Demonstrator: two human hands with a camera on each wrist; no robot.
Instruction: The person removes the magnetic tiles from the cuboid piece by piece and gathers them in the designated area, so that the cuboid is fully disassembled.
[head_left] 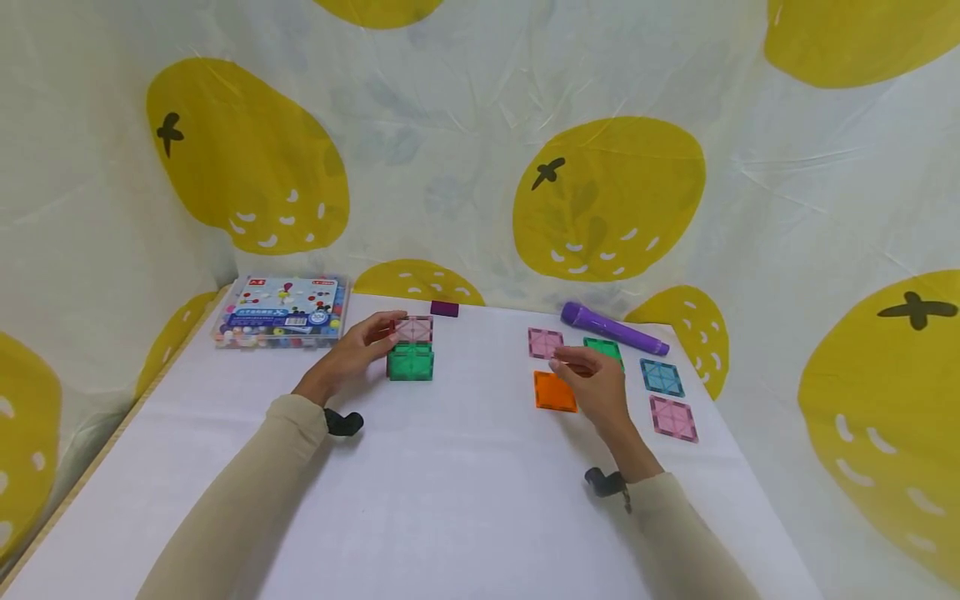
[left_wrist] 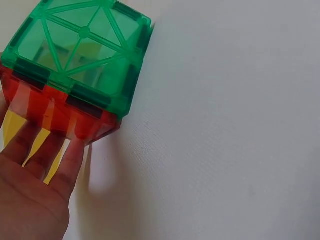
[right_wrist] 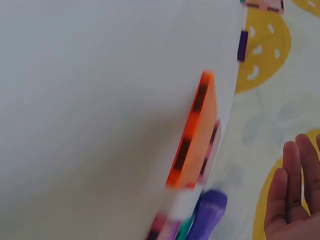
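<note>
- Your left hand [head_left: 360, 346] rests against the left side of the tile box [head_left: 411, 350], a small cube of magnetic tiles standing left of the worktop's [head_left: 450, 483] middle. The fingers lie fairly straight along its red side wall [left_wrist: 60, 112], steadying it more than gripping it.
- The box shows a green front [head_left: 410, 364] and a pink top tile [head_left: 414, 329]. It looks light and stiff, but is probably held only by edge magnets, so a squeeze or sideways push could fold it; hold it by two opposite walls, low down.
- Your right hand [head_left: 596, 385] hovers over the loose tiles on the right, with thumb and fingers drawn loosely together and nothing between them. The wrist view shows the fingers straight and free.
- Nearest it is the orange tile [head_left: 555, 392], lying flat. It is thin, smooth plastic, likely slippery on the face, so lift it by an edge.
- Around it lie a pink tile [head_left: 544, 342], a green tile [head_left: 604, 350], a blue tile [head_left: 662, 377] and a second pink tile [head_left: 672, 417], all apart from each other.
- A purple marker [head_left: 613, 328] lies just behind the green tile and may roll if nudged.
- A bead box [head_left: 283, 311] sits at the far left corner, with a small purple block [head_left: 444, 308] behind the tile box. Neither stands between your hands.
</note>
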